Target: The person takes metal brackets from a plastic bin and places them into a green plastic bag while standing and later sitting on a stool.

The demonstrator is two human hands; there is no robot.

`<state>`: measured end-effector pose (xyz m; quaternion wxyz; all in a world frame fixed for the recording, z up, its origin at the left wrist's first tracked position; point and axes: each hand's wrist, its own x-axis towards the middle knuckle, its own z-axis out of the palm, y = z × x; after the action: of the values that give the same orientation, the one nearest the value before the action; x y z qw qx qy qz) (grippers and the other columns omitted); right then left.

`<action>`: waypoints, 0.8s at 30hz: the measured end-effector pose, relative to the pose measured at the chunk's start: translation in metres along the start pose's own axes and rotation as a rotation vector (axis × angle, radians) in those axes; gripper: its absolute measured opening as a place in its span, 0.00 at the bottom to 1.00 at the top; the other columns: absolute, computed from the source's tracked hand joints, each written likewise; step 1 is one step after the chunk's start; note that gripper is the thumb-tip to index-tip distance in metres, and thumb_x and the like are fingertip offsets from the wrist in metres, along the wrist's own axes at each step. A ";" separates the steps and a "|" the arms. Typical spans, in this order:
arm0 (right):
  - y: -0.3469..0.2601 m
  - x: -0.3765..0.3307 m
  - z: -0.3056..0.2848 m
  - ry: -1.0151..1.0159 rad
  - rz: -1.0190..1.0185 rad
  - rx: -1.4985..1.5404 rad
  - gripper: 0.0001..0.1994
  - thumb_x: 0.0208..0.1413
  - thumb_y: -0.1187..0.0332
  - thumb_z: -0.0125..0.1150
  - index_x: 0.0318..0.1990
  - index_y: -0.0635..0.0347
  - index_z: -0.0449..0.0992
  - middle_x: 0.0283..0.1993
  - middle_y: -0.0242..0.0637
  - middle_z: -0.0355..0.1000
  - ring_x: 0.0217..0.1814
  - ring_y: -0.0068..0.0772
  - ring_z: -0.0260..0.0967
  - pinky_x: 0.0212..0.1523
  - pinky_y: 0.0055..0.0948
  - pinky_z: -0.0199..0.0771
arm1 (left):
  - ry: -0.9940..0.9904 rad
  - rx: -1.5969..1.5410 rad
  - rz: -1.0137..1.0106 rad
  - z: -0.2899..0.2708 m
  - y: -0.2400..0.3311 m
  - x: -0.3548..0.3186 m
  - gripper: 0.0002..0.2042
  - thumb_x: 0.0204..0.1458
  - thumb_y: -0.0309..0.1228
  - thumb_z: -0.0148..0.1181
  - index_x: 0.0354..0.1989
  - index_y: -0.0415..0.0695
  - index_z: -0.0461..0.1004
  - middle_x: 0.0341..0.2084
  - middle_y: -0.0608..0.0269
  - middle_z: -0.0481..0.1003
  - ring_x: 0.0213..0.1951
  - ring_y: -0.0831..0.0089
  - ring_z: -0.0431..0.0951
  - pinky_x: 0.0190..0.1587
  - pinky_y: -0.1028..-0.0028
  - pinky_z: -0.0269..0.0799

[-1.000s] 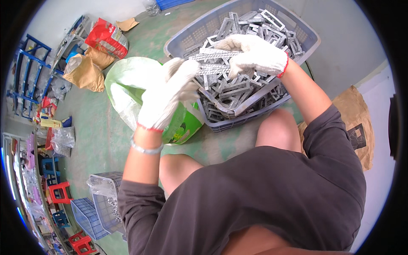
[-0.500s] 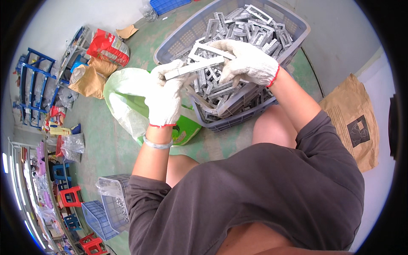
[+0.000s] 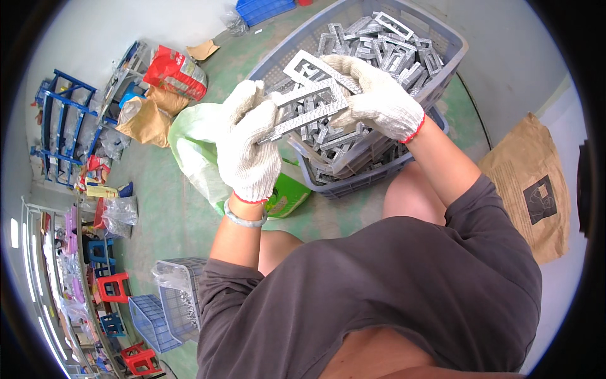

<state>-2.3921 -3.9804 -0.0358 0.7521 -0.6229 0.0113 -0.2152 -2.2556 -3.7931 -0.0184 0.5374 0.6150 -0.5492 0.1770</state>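
Both my hands wear white knit gloves with red cuffs. My left hand grips one end of a rectangular metal frame, an open grey-silver casting. In my right hand is a second metal frame, pinched between thumb and fingers. The two frames overlap in view above a grey plastic basket heaped with similar metal frames; whether they touch I cannot tell. A green and white sack stands open beside my left hand.
Under the heaped basket sits another basket. A brown paper sack leans on the right wall. On the left are red stools, grey and blue crates, blue metal racks and bags.
The left-hand frame has turned from edge-on to showing its open middle. The right-hand frame is tilted more upright. The whole view has shifted slightly.
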 end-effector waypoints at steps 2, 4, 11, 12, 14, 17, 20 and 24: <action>0.002 0.002 0.005 -0.032 -0.019 0.066 0.34 0.49 0.74 0.62 0.66 0.64 0.58 0.45 0.34 0.72 0.40 0.27 0.78 0.33 0.21 0.78 | -0.009 0.084 0.062 -0.012 -0.004 0.000 0.16 0.49 0.12 0.55 0.47 0.36 0.75 0.49 0.49 0.73 0.50 0.60 0.76 0.53 0.64 0.74; -0.003 0.003 0.007 0.015 0.006 -0.113 0.36 0.47 0.73 0.66 0.65 0.65 0.59 0.38 0.31 0.72 0.34 0.21 0.75 0.30 0.19 0.75 | 0.018 0.101 0.152 -0.026 -0.022 -0.002 0.15 0.49 0.12 0.53 0.46 0.36 0.74 0.46 0.51 0.75 0.47 0.61 0.77 0.51 0.64 0.75; -0.007 0.003 -0.009 0.086 0.094 -0.033 0.33 0.50 0.69 0.67 0.64 0.65 0.61 0.35 0.29 0.71 0.27 0.15 0.68 0.22 0.16 0.72 | 0.157 0.339 -0.290 -0.118 -0.083 -0.013 0.09 0.50 0.14 0.55 0.39 0.37 0.76 0.35 0.58 0.76 0.36 0.72 0.79 0.38 0.74 0.79; -0.006 0.005 -0.007 0.078 0.102 0.020 0.33 0.51 0.69 0.67 0.64 0.65 0.61 0.35 0.29 0.71 0.27 0.15 0.68 0.22 0.16 0.72 | 0.018 0.513 -0.307 -0.129 -0.088 -0.014 0.09 0.49 0.15 0.56 0.39 0.37 0.76 0.31 0.56 0.76 0.34 0.73 0.79 0.34 0.74 0.78; -0.005 0.010 -0.007 0.025 0.136 0.089 0.30 0.53 0.69 0.65 0.63 0.65 0.62 0.34 0.29 0.71 0.26 0.16 0.67 0.20 0.17 0.71 | -0.142 0.603 -0.463 -0.126 -0.095 -0.020 0.11 0.43 0.15 0.58 0.36 0.41 0.77 0.31 0.51 0.75 0.34 0.59 0.78 0.38 0.69 0.76; 0.004 0.020 -0.003 -0.043 0.152 0.195 0.27 0.57 0.69 0.61 0.63 0.63 0.62 0.35 0.30 0.70 0.23 0.18 0.66 0.19 0.19 0.73 | -0.422 0.950 -0.180 -0.117 -0.115 -0.040 0.18 0.39 0.21 0.62 0.42 0.44 0.77 0.40 0.47 0.75 0.44 0.50 0.75 0.50 0.61 0.72; 0.000 0.023 -0.002 -0.041 0.183 0.247 0.26 0.59 0.68 0.58 0.64 0.62 0.62 0.33 0.28 0.70 0.22 0.19 0.68 0.18 0.21 0.77 | -0.409 0.913 -0.058 -0.091 -0.096 -0.023 0.20 0.46 0.30 0.67 0.49 0.40 0.75 0.40 0.49 0.78 0.39 0.58 0.80 0.47 0.65 0.76; -0.006 0.021 0.001 0.007 0.200 0.168 0.23 0.61 0.69 0.57 0.63 0.62 0.65 0.31 0.26 0.69 0.24 0.17 0.67 0.17 0.19 0.74 | -0.252 -0.199 -0.809 -0.040 -0.030 0.030 0.22 0.59 0.44 0.59 0.52 0.38 0.72 0.36 0.55 0.78 0.34 0.73 0.79 0.41 0.72 0.77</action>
<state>-2.3749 -3.9868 -0.0246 0.8191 -0.5529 0.0577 -0.1415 -2.2045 -3.7794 0.0063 0.5489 0.7426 -0.3399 -0.1781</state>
